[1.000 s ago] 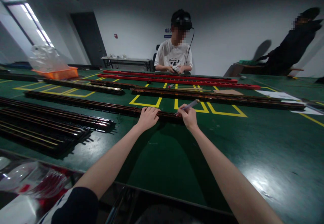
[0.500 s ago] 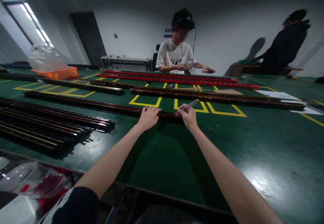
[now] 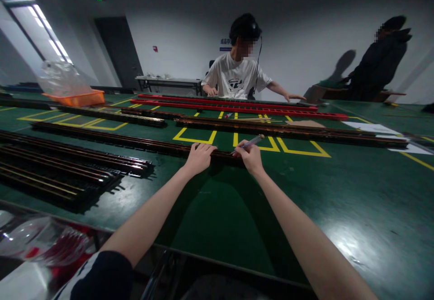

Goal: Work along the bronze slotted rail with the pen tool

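Note:
A long dark rail [image 3: 142,142] with coppery strips lies across the green table in front of me. My left hand [image 3: 200,157] is closed over it near its right end, the fingers bent across the top. In my right hand [image 3: 250,156] is a slim pen [image 3: 253,140] with a pale, see-through barrel, pinched and tilted. Its tip points down and left at the rail, close to the right end. Whether the tip touches cannot be made out. My right fingers hide part of that end.
Several similar rails [image 3: 68,173] lie at the left, with another long stack [image 3: 291,130] beyond my hands. Red racks [image 3: 237,106] stretch before a co-worker [image 3: 235,73] opposite. An orange bin [image 3: 77,98] holds clear plastic; white papers [image 3: 373,128] lie right. Another person [image 3: 379,60] stands behind.
My right hand and the pen have shifted slightly left along the rail. My left hand stays nearly in place. The co-worker opposite has stretched one arm out toward the right.

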